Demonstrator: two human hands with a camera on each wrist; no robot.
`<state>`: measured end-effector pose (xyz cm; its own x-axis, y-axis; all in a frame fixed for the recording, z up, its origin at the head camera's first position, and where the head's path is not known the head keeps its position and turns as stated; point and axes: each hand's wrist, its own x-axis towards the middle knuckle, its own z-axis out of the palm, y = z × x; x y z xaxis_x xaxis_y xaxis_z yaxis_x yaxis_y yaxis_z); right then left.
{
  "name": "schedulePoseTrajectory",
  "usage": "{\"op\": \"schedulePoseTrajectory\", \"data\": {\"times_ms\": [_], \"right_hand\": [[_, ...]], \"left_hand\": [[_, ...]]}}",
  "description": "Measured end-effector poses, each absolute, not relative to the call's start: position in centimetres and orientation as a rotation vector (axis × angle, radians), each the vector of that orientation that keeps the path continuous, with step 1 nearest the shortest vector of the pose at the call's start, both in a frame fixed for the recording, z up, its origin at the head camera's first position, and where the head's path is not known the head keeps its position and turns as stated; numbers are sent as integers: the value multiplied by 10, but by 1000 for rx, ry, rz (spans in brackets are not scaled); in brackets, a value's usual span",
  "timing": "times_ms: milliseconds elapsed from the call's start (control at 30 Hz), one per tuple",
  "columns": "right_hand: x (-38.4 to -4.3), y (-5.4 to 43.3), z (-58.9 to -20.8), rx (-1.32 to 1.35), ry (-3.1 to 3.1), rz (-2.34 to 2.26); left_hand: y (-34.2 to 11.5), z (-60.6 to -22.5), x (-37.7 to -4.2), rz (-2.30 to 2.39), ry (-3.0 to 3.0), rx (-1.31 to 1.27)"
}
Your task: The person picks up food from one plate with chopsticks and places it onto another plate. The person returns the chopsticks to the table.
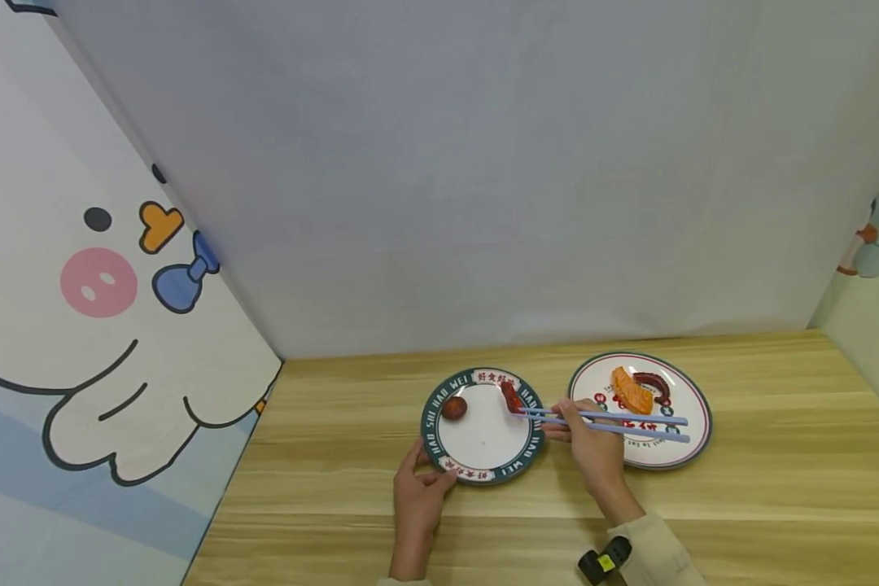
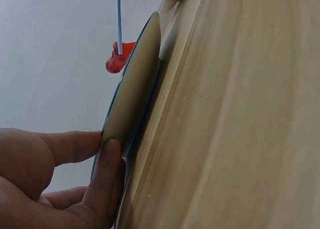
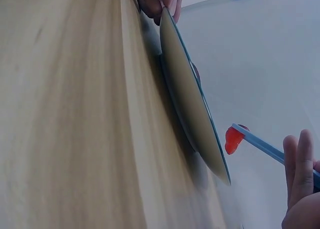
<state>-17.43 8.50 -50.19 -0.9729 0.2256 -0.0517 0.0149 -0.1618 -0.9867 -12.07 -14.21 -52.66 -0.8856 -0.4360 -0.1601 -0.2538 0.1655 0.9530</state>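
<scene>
My left hand (image 1: 419, 492) grips the near-left rim of a round plate (image 1: 483, 439) with a dark green lettered border. Thumb and fingers lie on either side of that rim in the left wrist view. A pair of light blue chopsticks (image 1: 630, 417) is held in my right hand (image 1: 593, 448). At their tips is a glossy red food piece (image 1: 511, 397), just above the plate's right part; the right wrist view shows it apart from the rim (image 3: 220, 151). A brown round food piece (image 1: 454, 408) sits on the plate's left side.
To the right stands an oval white plate (image 1: 692, 431), partly behind my right hand and the chopsticks. On it lie an orange, white-striped salmon slice (image 1: 631, 392) and a dark red curved piece (image 1: 655, 382). A pale wall (image 1: 520, 203) borders the wooden table (image 1: 322, 456) behind.
</scene>
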Motion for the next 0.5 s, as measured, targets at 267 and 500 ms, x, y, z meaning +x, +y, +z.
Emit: {"op": "schedulePoseTrajectory", "data": {"times_ms": [267, 500], "right_hand": [[-171, 89, -503, -266, -1847, 2314], [-170, 95, -502, -287, -1886, 2274]], "left_hand": [[-141, -526, -121, -1812, -2286, 691], [-141, -527, -121, -1804, -2287, 696]]}}
